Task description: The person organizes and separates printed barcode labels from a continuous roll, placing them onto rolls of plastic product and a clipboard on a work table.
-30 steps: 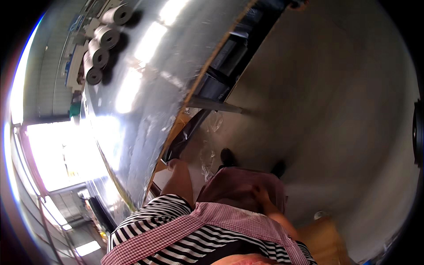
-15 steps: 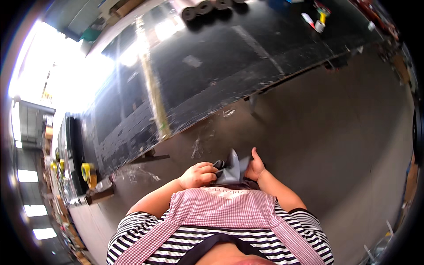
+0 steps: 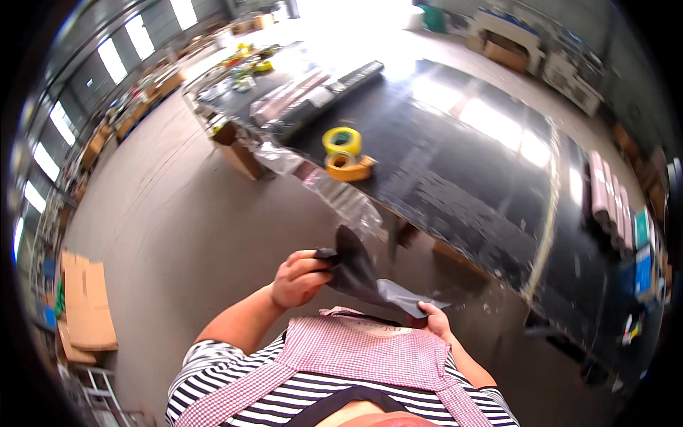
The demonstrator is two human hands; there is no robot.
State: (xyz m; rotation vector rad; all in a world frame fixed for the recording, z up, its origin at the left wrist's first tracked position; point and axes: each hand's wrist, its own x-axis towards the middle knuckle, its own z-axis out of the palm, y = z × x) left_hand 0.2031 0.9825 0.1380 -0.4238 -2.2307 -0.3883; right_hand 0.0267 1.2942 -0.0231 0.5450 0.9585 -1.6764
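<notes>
Grey, pliable and slightly shiny, a sheet (image 3: 353, 276) is stretched between the two hands, and I have it right in front of the checked apron (image 3: 366, 349), above the floor and just short of the counter (image 3: 455, 174). On my left side, the left hand (image 3: 299, 279) has its fingers curled around a dark, bunched end, gripping it; over on the right, the right hand (image 3: 435, 322) pinches the paler end, thumb laid on top. Between them the sheet twists, one dark flap standing up near the left hand. Beyond, on the counter's near edge, I see a yellow tape roll (image 3: 342, 149) touching an orange-yellow tape roll (image 3: 353, 173), with clear plastic film (image 3: 348, 205) hanging close by. Farther back lies a long black roll (image 3: 329, 102); away to the right, mauve rolls (image 3: 603, 192) sit side by side. Flattened cardboard (image 3: 89, 299) stands out at far left.
</notes>
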